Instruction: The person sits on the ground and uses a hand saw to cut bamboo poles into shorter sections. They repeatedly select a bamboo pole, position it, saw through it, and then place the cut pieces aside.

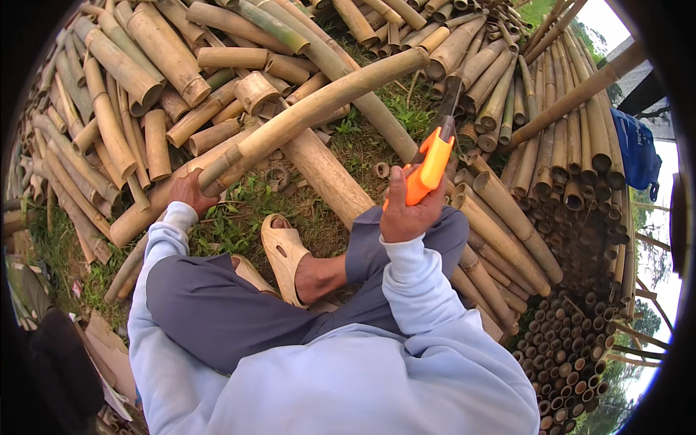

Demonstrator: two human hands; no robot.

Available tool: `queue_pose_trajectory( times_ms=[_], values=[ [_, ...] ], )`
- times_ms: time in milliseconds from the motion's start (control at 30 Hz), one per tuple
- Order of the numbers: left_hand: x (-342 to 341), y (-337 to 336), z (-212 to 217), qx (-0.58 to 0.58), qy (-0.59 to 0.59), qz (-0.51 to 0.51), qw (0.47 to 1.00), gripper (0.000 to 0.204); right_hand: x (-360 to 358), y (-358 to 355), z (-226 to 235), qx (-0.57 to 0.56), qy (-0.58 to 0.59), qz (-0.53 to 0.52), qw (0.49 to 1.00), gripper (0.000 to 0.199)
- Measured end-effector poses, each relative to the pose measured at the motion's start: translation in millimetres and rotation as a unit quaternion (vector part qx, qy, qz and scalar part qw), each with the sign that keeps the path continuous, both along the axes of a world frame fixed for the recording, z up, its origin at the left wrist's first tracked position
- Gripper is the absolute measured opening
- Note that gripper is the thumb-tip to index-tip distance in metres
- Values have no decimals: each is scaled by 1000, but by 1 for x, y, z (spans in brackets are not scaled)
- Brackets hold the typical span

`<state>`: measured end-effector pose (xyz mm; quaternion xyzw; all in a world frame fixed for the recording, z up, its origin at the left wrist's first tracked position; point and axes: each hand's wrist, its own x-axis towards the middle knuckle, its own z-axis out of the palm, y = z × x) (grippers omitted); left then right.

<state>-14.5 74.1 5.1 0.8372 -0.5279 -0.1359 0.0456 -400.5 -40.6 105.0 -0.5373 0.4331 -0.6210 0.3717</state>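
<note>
My left hand (193, 194) is closed around a long tan bamboo pole (319, 107), which slants from the lower left up to the centre right. Beneath it, thicker bamboo lengths lie on the ground, one of them a broad pole (326, 174) running toward my knee. In my right hand (417, 217) is a handsaw (433, 165) with a bright orange handle, held up above my right knee. Its dark blade points up and away, apart from the pole in my left hand. Part of the blade blends into the bamboo behind it.
Cut bamboo pieces (170, 54) are heaped at the far left. More poles (507, 225) lie beside my right leg, with stacked bamboo tubes (569, 355) at the lower right. A blue bag (635, 148) hangs at the right. My sandalled foot (286, 254) rests on grass.
</note>
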Motion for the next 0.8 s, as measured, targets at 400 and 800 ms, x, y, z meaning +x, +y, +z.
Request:
queue_pose_trajectory(
  times_ms=[400, 800],
  values=[
    [11, -3, -12, 26, 27, -11, 999, 80, -23, 65, 26, 80, 104, 224, 966, 12],
    [39, -42, -28, -39, -15, -53, 998, 65, 0, 46, 6, 133, 137, 280, 941, 11]
  ],
)
